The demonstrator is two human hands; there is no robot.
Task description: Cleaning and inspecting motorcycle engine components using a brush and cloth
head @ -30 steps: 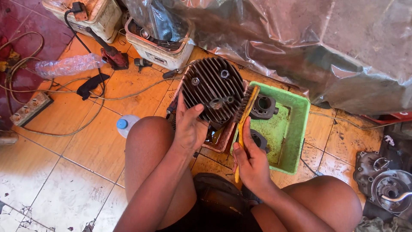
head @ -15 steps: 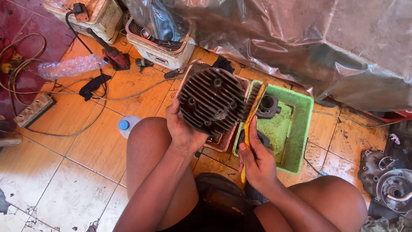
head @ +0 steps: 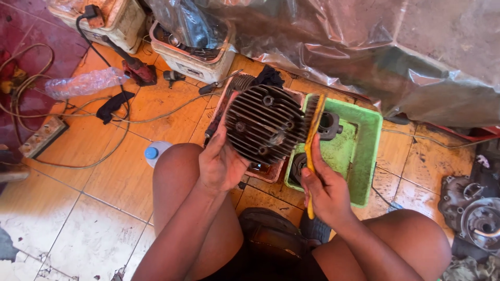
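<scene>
My left hand (head: 221,164) grips a dark finned engine cylinder head (head: 263,125) by its lower left edge and holds it tilted above a reddish tray. In my right hand (head: 324,188) is a yellow-handled wire brush (head: 313,138), its bristles pressed against the right side of the fins. Both hands are between my bare knees.
A green plastic tray (head: 364,151) with engine parts sits on the right. Behind it lie white tubs (head: 195,57), a clear plastic sheet (head: 364,47), a crushed bottle (head: 86,83), cables and a power strip (head: 44,136) on orange tiles. Metal engine casings (head: 476,208) rest far right.
The cylinder head has been raised and turned slightly to the right, and the brush has moved up along its right edge.
</scene>
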